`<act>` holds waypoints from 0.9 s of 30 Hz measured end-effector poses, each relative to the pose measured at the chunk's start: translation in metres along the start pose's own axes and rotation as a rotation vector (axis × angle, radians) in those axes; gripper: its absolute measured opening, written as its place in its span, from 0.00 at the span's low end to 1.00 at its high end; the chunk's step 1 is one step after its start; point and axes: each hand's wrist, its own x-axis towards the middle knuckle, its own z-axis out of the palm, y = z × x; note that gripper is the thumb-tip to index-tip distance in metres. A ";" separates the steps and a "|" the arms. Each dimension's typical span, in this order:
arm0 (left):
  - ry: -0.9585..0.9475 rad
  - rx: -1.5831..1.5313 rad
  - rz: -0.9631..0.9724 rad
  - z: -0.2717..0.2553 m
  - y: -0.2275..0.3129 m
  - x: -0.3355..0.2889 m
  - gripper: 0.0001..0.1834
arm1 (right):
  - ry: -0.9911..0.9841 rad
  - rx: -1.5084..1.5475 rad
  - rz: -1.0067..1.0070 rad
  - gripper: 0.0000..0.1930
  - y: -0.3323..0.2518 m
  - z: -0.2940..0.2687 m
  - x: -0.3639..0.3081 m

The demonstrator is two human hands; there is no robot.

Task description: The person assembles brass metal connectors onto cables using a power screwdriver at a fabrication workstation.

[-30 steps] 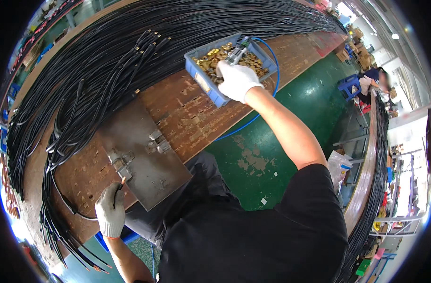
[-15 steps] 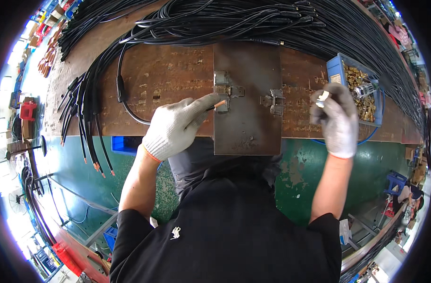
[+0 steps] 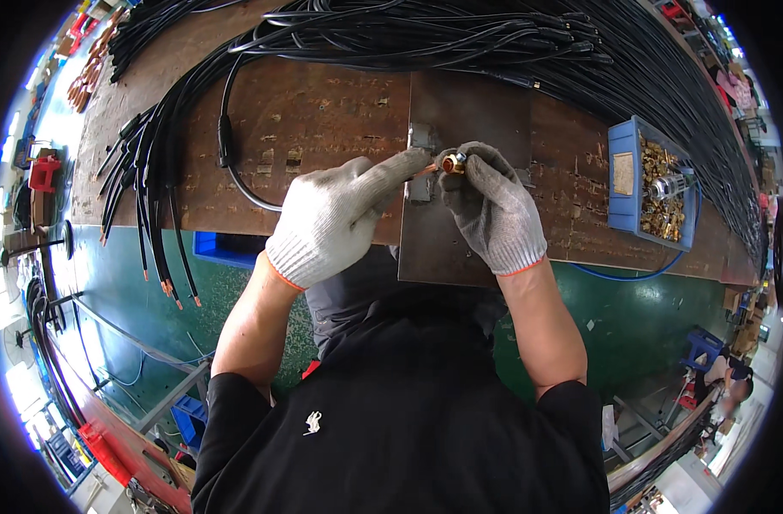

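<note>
My gloved left hand [image 3: 336, 210] pinches a black cable [image 3: 256, 203] close to its stripped end, with the index finger stretched along it. Bare copper strands [image 3: 426, 170] stick out past the fingertips. Between the thumb and fingers of my gloved right hand [image 3: 491, 206] is a small brass fitting [image 3: 453, 164], its round opening showing. The fitting sits right beside the copper end; whether the two touch I cannot tell. Both hands are above a dark metal plate [image 3: 447, 253] with metal brackets on it, partly hidden by my right hand.
To the right stands a blue bin [image 3: 624, 197] of brass fittings, with a clear cylindrical container [image 3: 668, 186] lying on them. Bundled black cables [image 3: 460, 43] run along the back of the worn wooden table [image 3: 323, 111]. More cable ends [image 3: 164, 231] hang over its front edge at the left.
My right hand has come left from near the bin, carrying the brass fitting to the copper end. My left hand keeps its grip on the cable. The view has shifted slightly.
</note>
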 end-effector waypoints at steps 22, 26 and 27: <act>-0.059 0.275 0.063 0.007 -0.002 -0.002 0.45 | 0.047 -0.183 -0.005 0.09 -0.004 0.005 -0.004; -0.097 0.332 0.079 0.008 -0.002 -0.002 0.38 | 0.091 -0.544 -0.073 0.09 -0.012 0.015 -0.007; -0.116 0.337 0.079 0.008 -0.002 -0.002 0.35 | 0.092 -0.546 -0.067 0.09 -0.013 0.016 -0.007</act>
